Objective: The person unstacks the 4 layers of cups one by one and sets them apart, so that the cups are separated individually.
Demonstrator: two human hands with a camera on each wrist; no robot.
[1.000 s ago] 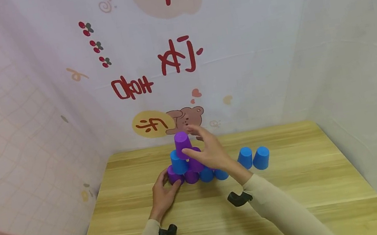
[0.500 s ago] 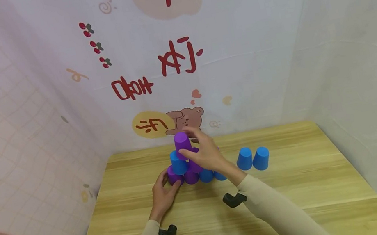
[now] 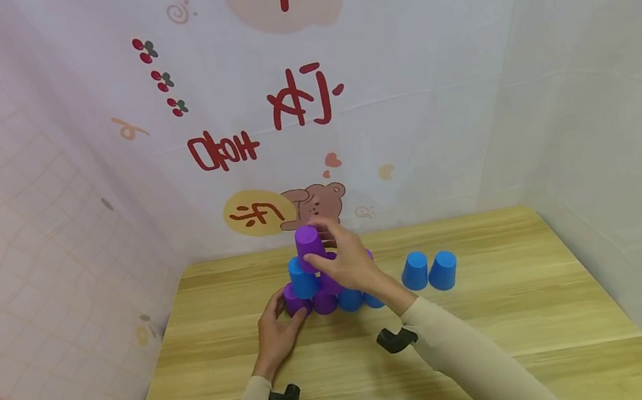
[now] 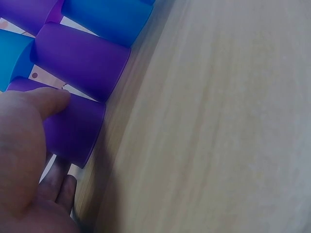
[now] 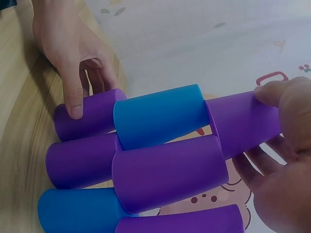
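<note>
Upside-down cups stand as a tiered stack at the back of the table. My right hand holds the top purple cup between thumb and fingers. That cup's rim sits over a blue cup and a purple cup of the middle tier. Lower left, my left hand grips the end purple cup of the bottom row, thumb on its near side and fingers behind. Beside it in that row come another purple cup and a blue cup. My right hand partly hides the stack's right side.
Two blue cups, one and another, stand upside down to the right of the stack on the wooden table. A printed cloth wall rises directly behind the table's back edge.
My right hand has shifted slightly left and its fingers have drawn in closer round the top purple cup. The left hand and the other cups look unmoved.
</note>
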